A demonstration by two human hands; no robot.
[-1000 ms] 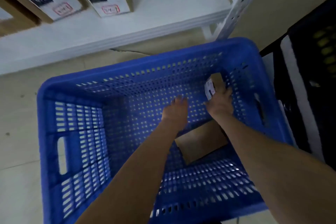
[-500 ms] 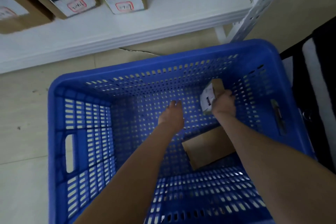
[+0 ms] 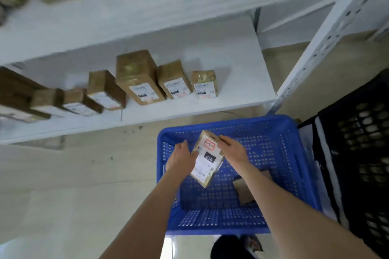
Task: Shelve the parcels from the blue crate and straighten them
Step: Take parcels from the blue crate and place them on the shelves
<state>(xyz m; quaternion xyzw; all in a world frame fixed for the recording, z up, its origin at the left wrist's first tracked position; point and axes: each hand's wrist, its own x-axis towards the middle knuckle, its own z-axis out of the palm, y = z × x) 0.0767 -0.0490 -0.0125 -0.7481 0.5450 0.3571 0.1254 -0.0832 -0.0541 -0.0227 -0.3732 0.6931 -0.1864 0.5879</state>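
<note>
2 hands (image 3: 182, 159) (image 3: 233, 151), 2 crates (image 3: 231, 120) (image 3: 362, 153), 2 shelves (image 3: 231, 82) (image 3: 168, 2), 2 unshelved parcels (image 3: 207, 157) (image 3: 244, 193), 7 lower-shelf parcels (image 3: 16, 90) (image 3: 47, 99) (image 3: 80, 101) (image 3: 105, 90) (image 3: 139, 78) (image 3: 174, 79) (image 3: 205, 84)

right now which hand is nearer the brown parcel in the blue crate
Right. The right hand is just past the brown parcel, forearm over it; the left hand is farther left.

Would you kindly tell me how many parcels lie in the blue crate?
1: a brown parcel on the blue crate floor, partly under the right forearm. The arms and the held parcel may hide more.
</note>
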